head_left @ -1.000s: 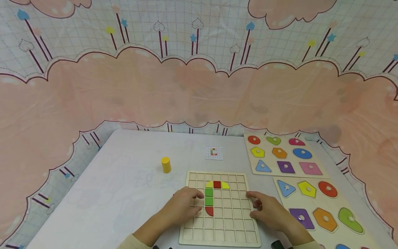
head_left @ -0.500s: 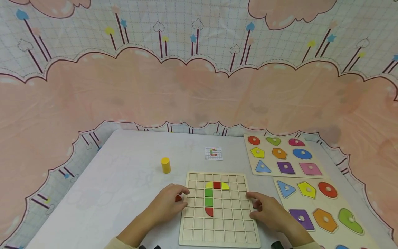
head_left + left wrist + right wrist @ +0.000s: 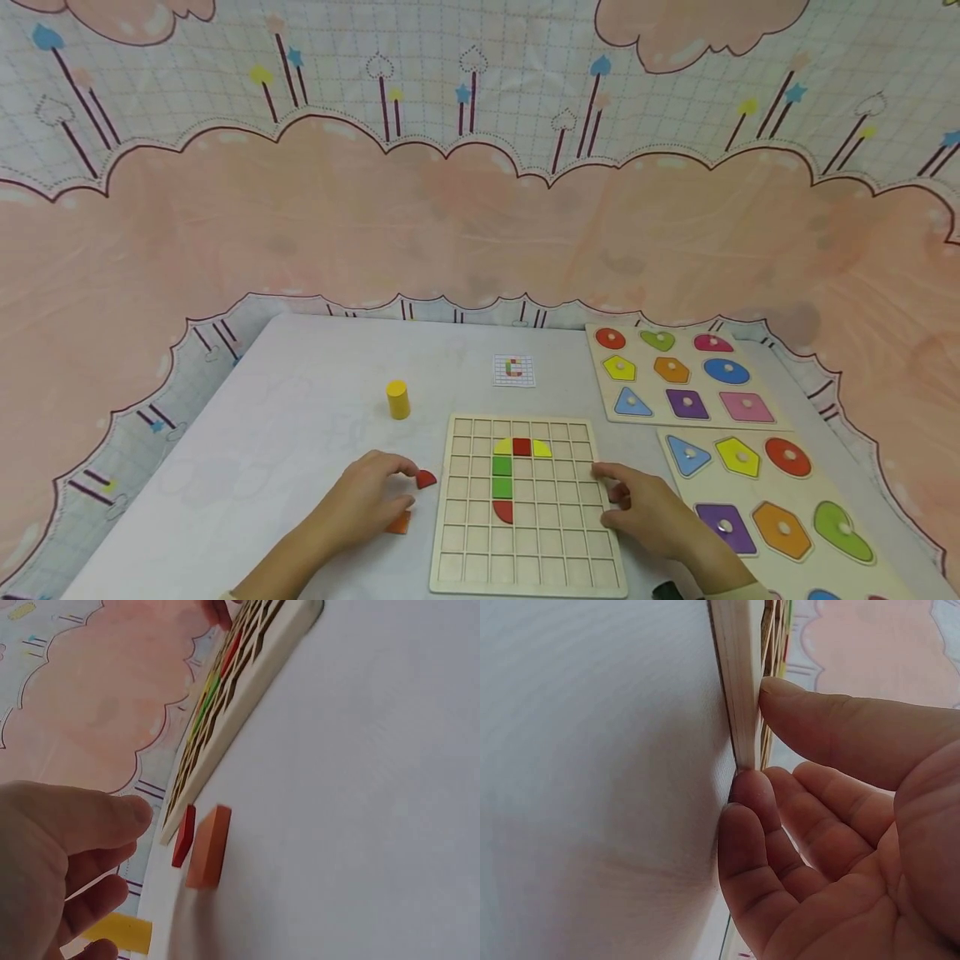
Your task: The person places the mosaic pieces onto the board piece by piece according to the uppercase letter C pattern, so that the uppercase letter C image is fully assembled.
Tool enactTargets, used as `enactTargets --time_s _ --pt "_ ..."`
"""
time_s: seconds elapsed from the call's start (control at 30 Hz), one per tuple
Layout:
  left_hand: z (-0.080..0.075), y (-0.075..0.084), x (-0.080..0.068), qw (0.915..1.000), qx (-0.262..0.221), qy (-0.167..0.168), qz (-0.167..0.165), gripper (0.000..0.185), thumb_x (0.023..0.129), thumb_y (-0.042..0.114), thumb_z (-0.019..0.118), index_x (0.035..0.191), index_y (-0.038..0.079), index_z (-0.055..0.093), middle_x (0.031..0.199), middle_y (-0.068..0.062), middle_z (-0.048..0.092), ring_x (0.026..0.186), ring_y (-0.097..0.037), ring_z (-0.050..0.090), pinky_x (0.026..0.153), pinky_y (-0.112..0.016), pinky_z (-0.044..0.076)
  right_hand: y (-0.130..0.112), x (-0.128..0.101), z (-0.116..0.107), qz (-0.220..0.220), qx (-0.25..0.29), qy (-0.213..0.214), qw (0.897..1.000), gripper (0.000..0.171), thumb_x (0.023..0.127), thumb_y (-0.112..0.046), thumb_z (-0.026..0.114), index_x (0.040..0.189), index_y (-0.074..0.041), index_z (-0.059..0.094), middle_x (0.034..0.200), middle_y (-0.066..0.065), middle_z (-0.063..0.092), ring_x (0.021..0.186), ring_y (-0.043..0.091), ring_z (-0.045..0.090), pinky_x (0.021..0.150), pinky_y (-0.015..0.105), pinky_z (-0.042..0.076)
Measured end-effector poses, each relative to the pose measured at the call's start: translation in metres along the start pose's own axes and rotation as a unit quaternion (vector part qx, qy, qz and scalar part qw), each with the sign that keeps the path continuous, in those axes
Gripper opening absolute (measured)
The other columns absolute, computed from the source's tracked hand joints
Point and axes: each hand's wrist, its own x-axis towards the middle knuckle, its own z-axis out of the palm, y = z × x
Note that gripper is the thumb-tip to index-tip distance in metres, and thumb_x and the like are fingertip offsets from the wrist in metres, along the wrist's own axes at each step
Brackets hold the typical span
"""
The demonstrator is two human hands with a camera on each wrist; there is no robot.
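My left hand (image 3: 366, 498) hovers over the table left of the wooden grid board (image 3: 547, 546), thumb and fingers apart with nothing between them. A red quarter-circle piece (image 3: 426, 479) lies by its index fingertip, and an orange square piece (image 3: 400, 523), partly hidden, lies beneath the thumb. In the left wrist view, the red piece (image 3: 184, 836) and the orange piece (image 3: 210, 847) are just beyond the thumb. My right hand (image 3: 645, 508) holds the board's right edge, thumb on the rim (image 3: 742, 690) and fingers curled against its side. Yellow, red and green pieces (image 3: 502, 477) fill several cells.
Behind the board lies a small pattern card (image 3: 513, 371). A yellow cylinder (image 3: 398, 400) stands at the back left. Two knobbed shape puzzles, a far one (image 3: 652, 392) and a nearer one (image 3: 738, 483), lie on the right. A patterned cloth (image 3: 450, 225) hangs behind the table.
My left hand has moved left off the board and back to the table, uncovering the red quarter circle and part of the orange square. The right hand stays at the board's edge.
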Motion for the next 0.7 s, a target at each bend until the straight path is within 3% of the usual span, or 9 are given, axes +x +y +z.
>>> enactTargets --time_s 0.43,0.7 --pt "-0.006 -0.013 -0.013 0.9989 0.015 -0.045 0.005 0.034 0.081 0.025 0.083 0.11 0.013 0.07 0.109 0.009 0.064 0.108 -0.021 0.059 0.094 -0.044 0.048 0.0 -0.001 0.0 -0.005 -0.001 0.002 1.0 0.06 0.077 -0.006 0.082 0.133 -0.013 0.063 0.094 0.0 0.06 0.086 0.019 0.053 0.076 0.037 0.047" --pt "-0.006 -0.02 -0.022 0.9972 0.035 -0.053 0.04 0.036 0.08 0.02 0.083 0.112 0.01 0.07 0.11 0.007 0.065 0.108 -0.021 0.059 0.094 -0.042 0.048 -0.001 -0.001 0.001 0.001 0.0 0.003 1.0 0.059 0.077 -0.006 0.082 0.133 -0.013 0.063 0.094 0.0 0.06 0.087 0.019 0.053 0.076 0.036 0.047"
